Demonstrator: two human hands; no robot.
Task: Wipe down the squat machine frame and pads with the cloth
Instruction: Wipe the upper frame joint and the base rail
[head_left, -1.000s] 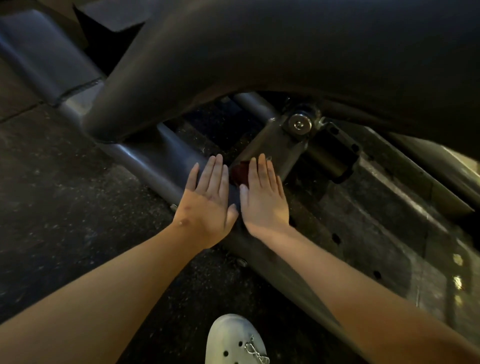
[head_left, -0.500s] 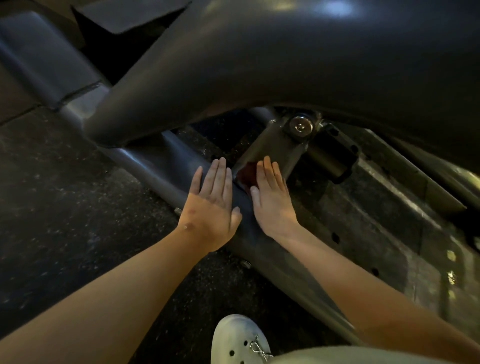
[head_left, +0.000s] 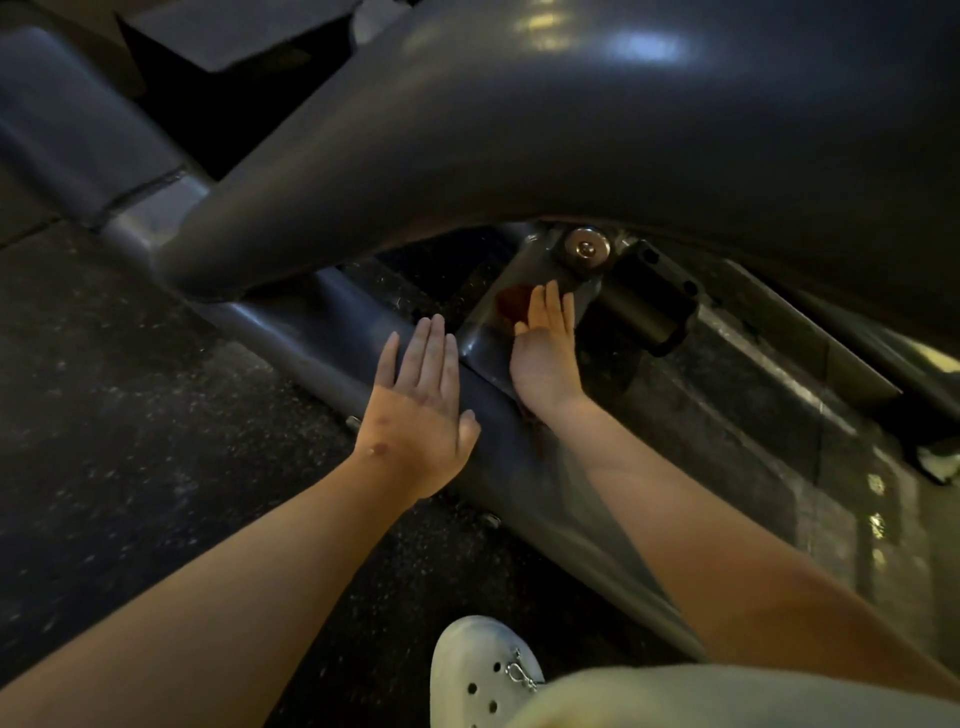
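Observation:
The squat machine's grey frame fills the view: a thick curved tube (head_left: 571, 135) overhead and a lower base tube (head_left: 311, 332) running diagonally along the floor. My left hand (head_left: 421, 410) lies flat with straight fingers on the base tube. My right hand (head_left: 545, 348) presses flat on a dark red cloth (head_left: 511, 304) against an angled frame bracket (head_left: 524, 265), just below a shiny pivot bolt (head_left: 587, 248). Most of the cloth is hidden under the palm; a bit shows beyond the fingertips.
A black cylindrical stop (head_left: 649, 306) sits right of the bolt. A ribbed metal foot plate (head_left: 779, 415) slopes down at the right. Dark speckled rubber floor (head_left: 130, 415) lies to the left. My white clog (head_left: 478, 670) stands at the bottom centre.
My right hand has slid the cloth up the bracket toward the pivot bolt. My left hand stayed flat on the base tube, and the two hands have drawn apart.

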